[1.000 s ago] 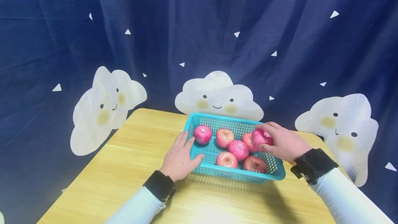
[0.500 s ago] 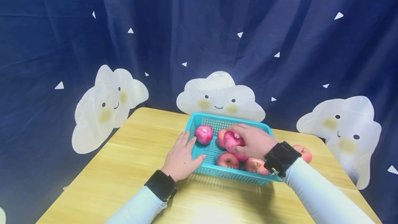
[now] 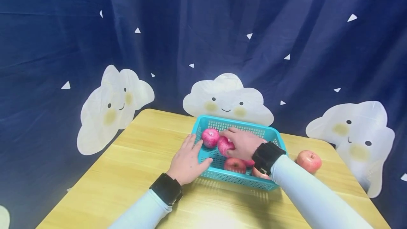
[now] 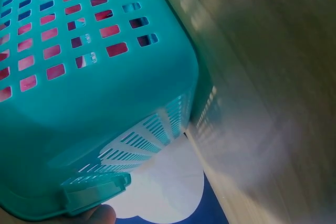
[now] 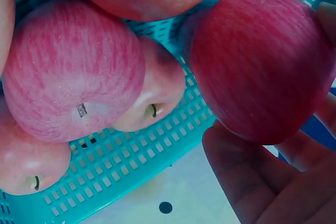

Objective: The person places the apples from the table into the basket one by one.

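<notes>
A blue-green plastic basket (image 3: 216,176) with perforated walls holds several apples. My right hand (image 3: 244,145) reaches into it and grips a deep pink apple (image 3: 225,145). In the right wrist view, fingers and thumb curve round that held apple (image 5: 262,66), just over the mesh floor. Left of it lies another dark pink apple (image 3: 210,138); a redder apple (image 3: 235,165) is near the front wall. My left hand (image 3: 187,163) rests at the basket's left end with straight fingers, thumb over the rim. The right hand and wrist hide part of the other apples.
One apple (image 3: 309,161) sits outside the basket on the wooden table (image 3: 152,140), to the right beyond my right forearm. A dark blue curtain (image 3: 216,27) with cloud prints hangs directly behind the table's back edge.
My right hand has carried the gripped apple from the basket's right end leftward and lower, close to the left apple. The apple outside the basket has come into view. My left hand has stayed put.
</notes>
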